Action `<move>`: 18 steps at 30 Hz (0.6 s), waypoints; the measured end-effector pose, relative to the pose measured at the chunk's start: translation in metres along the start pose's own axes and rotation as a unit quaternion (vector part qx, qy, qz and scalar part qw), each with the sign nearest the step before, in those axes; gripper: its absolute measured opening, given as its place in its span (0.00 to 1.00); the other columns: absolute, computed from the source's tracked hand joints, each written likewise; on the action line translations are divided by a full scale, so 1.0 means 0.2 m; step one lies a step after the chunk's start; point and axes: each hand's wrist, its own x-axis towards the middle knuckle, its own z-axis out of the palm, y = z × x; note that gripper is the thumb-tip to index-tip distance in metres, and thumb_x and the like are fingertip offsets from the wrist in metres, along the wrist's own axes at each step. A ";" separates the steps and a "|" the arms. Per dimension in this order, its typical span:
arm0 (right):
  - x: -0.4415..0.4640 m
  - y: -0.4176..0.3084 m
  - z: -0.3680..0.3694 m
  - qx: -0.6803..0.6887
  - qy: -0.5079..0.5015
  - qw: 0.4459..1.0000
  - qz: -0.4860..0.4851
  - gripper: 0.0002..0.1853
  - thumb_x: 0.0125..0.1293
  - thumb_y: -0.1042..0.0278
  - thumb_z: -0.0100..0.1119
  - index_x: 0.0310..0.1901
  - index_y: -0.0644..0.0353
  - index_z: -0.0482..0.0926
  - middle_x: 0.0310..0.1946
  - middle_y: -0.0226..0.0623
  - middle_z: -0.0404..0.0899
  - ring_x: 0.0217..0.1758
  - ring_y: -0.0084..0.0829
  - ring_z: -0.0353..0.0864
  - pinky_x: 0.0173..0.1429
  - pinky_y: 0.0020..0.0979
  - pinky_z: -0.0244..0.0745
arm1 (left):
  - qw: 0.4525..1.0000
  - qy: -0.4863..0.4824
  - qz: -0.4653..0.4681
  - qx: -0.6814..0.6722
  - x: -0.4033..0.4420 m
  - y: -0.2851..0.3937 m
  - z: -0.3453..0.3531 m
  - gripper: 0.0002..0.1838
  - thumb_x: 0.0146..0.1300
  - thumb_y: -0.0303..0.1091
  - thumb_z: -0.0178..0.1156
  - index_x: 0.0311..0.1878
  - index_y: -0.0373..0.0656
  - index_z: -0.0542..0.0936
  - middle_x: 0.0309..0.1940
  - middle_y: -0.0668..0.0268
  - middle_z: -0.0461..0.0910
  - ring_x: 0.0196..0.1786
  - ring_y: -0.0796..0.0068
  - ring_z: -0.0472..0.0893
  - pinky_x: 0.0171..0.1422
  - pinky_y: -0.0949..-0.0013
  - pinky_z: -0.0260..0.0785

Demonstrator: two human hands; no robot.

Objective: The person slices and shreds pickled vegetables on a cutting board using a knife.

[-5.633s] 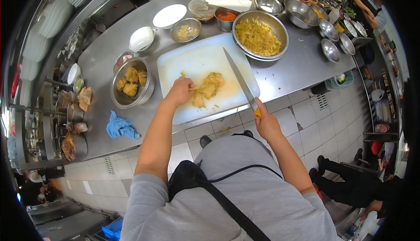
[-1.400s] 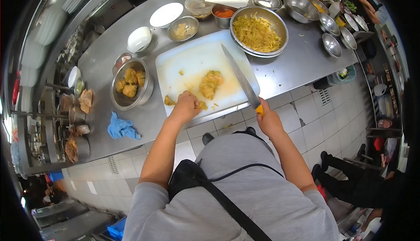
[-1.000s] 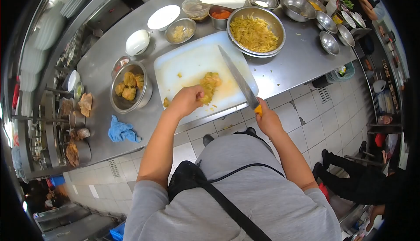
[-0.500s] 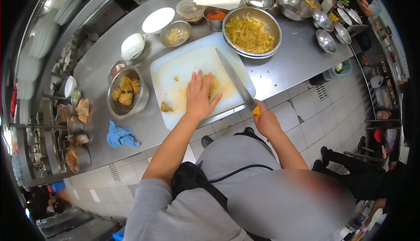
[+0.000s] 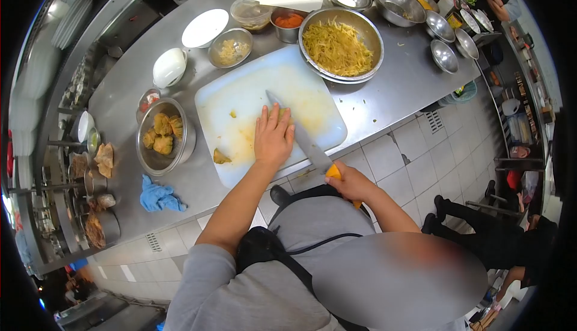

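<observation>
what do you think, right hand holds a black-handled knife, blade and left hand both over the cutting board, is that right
Only the colour is wrong: the head view shows a yellow handle on the knife. The right hand holds it, blade and left hand both over the cutting board.

Kitchen knife [image 5: 309,145]: long, pointed steel blade, yellow handle; slanting over white cutting board [image 5: 237,93], handle beyond near edge. Pickled vegetable [image 5: 282,113]: yellow-green, on board, mostly hidden beneath flattened left hand [image 5: 274,140].
</observation>
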 end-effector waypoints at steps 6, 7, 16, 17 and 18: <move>0.11 0.00 0.08 0.015 -0.018 0.995 -0.093 0.20 0.83 0.55 0.64 0.64 0.58 0.72 0.26 0.32 0.78 0.21 0.26 0.77 0.27 0.33 0.75 | 0.992 0.110 -0.031 -0.048 0.05 -0.03 0.08 0.25 0.78 0.36 0.62 0.75 0.42 0.81 0.80 0.45 0.70 0.82 0.32 0.66 0.86 0.44 0.63; 0.12 -0.01 0.09 0.040 -0.020 0.997 -0.067 0.22 0.83 0.53 0.64 0.66 0.58 0.72 0.27 0.35 0.79 0.22 0.28 0.79 0.27 0.35 0.76 | 0.991 0.117 -0.002 -0.069 0.08 -0.04 0.07 0.24 0.78 0.36 0.62 0.74 0.42 0.81 0.80 0.45 0.70 0.82 0.33 0.66 0.86 0.44 0.64; -0.12 -0.02 -0.14 0.066 0.011 0.998 -0.006 0.20 0.82 0.55 0.65 0.64 0.59 0.76 0.27 0.31 0.78 0.21 0.24 0.76 0.27 0.30 0.76 | 0.991 -0.050 0.124 -0.024 0.32 -0.12 -0.01 0.26 0.83 0.42 0.57 0.79 0.45 0.76 0.84 0.56 0.68 0.88 0.49 0.61 0.91 0.52 0.56; -0.20 0.04 -0.20 0.061 -0.007 0.998 0.003 0.19 0.81 0.56 0.66 0.62 0.59 0.76 0.27 0.30 0.78 0.21 0.23 0.76 0.27 0.30 0.75 | 0.990 -0.063 0.130 -0.006 0.32 -0.12 -0.01 0.27 0.84 0.43 0.55 0.80 0.44 0.75 0.85 0.59 0.67 0.89 0.51 0.59 0.92 0.54 0.55; -0.28 0.11 -0.25 0.056 -0.024 0.998 0.011 0.17 0.81 0.58 0.66 0.61 0.58 0.77 0.26 0.29 0.77 0.21 0.22 0.75 0.27 0.30 0.75 | 0.990 -0.061 0.125 -0.005 0.32 -0.13 -0.01 0.27 0.84 0.43 0.55 0.80 0.44 0.75 0.85 0.59 0.67 0.89 0.51 0.59 0.92 0.54 0.55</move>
